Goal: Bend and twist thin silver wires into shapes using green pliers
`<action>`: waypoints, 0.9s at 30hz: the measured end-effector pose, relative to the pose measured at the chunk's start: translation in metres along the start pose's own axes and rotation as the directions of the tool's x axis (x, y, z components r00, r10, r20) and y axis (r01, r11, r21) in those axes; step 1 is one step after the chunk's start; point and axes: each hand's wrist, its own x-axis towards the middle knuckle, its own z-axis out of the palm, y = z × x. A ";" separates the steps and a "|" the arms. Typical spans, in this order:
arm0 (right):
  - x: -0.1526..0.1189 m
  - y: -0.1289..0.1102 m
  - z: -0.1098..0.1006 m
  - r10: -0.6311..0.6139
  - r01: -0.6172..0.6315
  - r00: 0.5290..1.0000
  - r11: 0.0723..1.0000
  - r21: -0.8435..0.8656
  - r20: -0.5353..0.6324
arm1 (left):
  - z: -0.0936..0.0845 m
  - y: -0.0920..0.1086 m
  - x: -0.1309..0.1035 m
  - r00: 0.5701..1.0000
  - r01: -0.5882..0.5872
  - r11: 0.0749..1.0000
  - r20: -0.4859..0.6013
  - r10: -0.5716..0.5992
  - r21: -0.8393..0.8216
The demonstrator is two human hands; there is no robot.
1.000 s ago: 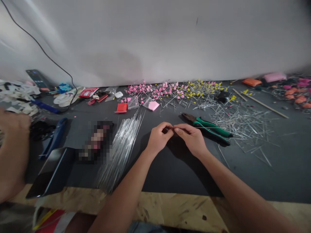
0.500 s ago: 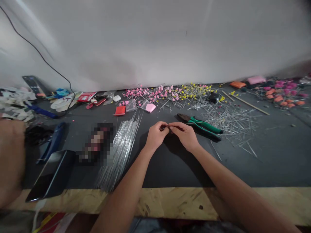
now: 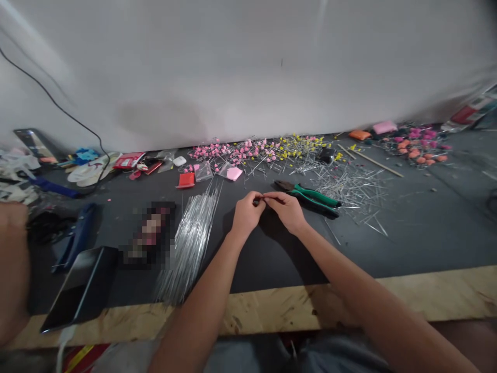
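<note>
The left hand (image 3: 247,213) and right hand (image 3: 286,210) meet above the counter (image 3: 423,233), fingers pinched on a small piece (image 3: 264,197) too indistinct to identify, with loose silver wires (image 3: 193,238) left of them and green-handled pliers (image 3: 315,199) just beside the right hand.

head view | looks forward, down | tabletop (image 3: 411,243) near | wall (image 3: 248,67) beyond

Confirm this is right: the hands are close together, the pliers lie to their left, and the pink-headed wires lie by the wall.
Wrong side: in the head view, the pliers lie to the right of the left hand and right hand, which are close together; the pink-headed wires lie by the wall.
</note>
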 end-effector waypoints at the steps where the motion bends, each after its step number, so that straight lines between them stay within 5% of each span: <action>1: 0.000 0.000 0.000 0.001 -0.001 1.000 1.000 -0.007 -0.007 | 0.000 0.000 0.000 1.000 -0.002 1.000 0.001 0.002 0.009; 27: 0.002 -0.007 0.003 0.051 -0.054 0.998 0.997 -0.062 -0.037 | -0.002 -0.003 0.009 0.992 0.125 0.990 -0.008 -0.125 -0.059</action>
